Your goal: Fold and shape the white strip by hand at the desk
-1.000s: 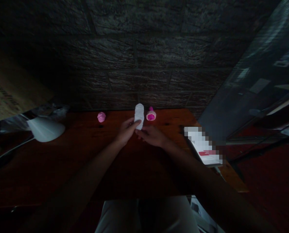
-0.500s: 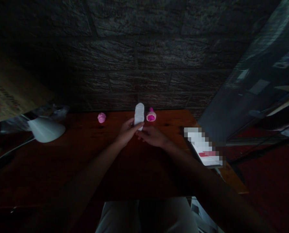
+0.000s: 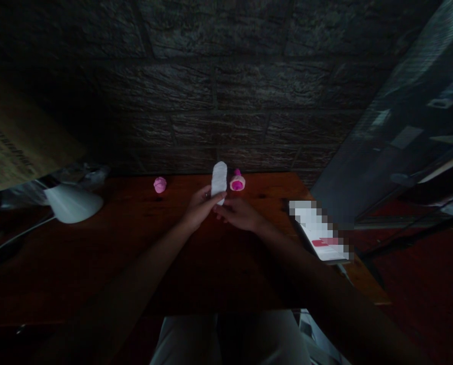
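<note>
A flat, long white strip with rounded ends (image 3: 219, 178), which looks like soft modelling clay, stands up from my hands above the table. My left hand (image 3: 201, 204) grips its lower part, thumb across the front. At the bottom end, my right hand (image 3: 238, 212) has its fingers curled in and pinches or touches the strip; the dim light hides the exact contact. Just right of the strip lies a pink piece with a pale rim and a magenta middle (image 3: 237, 182). Farther left rests a small pink ball-like lump (image 3: 160, 184).
The brown wooden table (image 3: 135, 223) meets a dark brick wall (image 3: 249, 91). At the right edge lies a lit, partly blurred tablet or phone (image 3: 317, 228) with a cable. On the left are a white lamp (image 3: 74, 203) and a brown printed paper bag (image 3: 16, 137).
Almost nothing differs. The whole view has shifted very slightly, while both hands keep the same hold on the white strip.
</note>
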`<state>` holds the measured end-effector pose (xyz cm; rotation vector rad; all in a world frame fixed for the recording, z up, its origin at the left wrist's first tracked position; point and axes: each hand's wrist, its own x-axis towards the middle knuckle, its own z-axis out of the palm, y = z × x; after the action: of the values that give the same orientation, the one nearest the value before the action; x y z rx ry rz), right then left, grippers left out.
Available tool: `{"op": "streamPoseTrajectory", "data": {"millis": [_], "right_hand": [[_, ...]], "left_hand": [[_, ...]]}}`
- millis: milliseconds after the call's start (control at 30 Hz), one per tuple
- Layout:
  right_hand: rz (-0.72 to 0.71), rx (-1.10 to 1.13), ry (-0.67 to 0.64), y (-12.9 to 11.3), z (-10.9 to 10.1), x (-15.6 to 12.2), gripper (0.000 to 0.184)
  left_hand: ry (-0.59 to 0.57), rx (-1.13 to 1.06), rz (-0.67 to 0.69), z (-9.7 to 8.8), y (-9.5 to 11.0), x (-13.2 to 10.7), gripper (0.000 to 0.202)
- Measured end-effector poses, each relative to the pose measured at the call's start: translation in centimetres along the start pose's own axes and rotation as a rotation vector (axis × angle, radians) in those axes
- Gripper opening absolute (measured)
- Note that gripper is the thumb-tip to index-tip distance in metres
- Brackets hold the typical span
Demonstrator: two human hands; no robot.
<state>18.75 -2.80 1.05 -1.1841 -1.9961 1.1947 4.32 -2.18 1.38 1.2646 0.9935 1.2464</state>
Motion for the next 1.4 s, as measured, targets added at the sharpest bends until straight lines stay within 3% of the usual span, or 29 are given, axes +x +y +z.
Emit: {"op": "streamPoseTrajectory", "data": {"millis": [1400], "right_hand": [[-0.117, -0.211, 0.014, -0.24, 0.07, -0.16, 0.021]], "left_hand": [[-0.045, 0.208, 0.099, -0.10, -0.50, -0.11, 0.030]]}}
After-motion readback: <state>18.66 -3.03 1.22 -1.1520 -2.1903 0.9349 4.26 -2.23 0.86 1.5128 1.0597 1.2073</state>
